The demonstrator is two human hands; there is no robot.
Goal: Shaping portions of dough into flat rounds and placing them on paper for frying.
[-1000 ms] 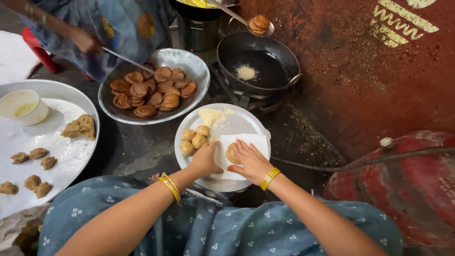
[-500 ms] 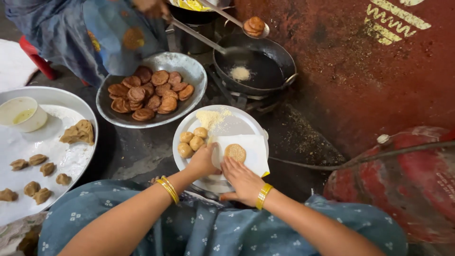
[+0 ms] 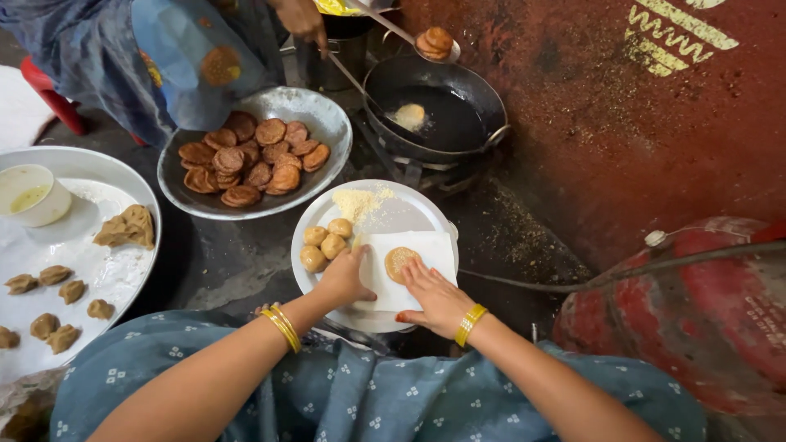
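Observation:
My left hand [image 3: 344, 278] lies flat on the left edge of a white sheet [image 3: 422, 245] spread over a round metal plate [image 3: 409, 211]. My right hand [image 3: 436, 296] rests on the sheet's lower part, fingers apart, fingertips just below a flattened round dough disc [image 3: 401, 262]. Several small dough balls [image 3: 323, 244] sit on the plate left of the sheet, and a heap of pale crumbs [image 3: 359, 201] lies above them. Both wrists wear yellow bangles.
A metal bowl [image 3: 327, 123] of browned fried discs stands behind the plate. A black frying pan [image 3: 483, 98] with oil holds one frying piece; another person's hand [image 3: 301, 18] works utensils over it. A large tray [image 3: 123, 262] at left holds dough lumps and a white cup. A red gas cylinder [image 3: 696, 311] lies at right.
My right hand has slid down off the dough disc, which now lies uncovered and flat. The other person has lifted a skimmer with fried pieces above the pan.

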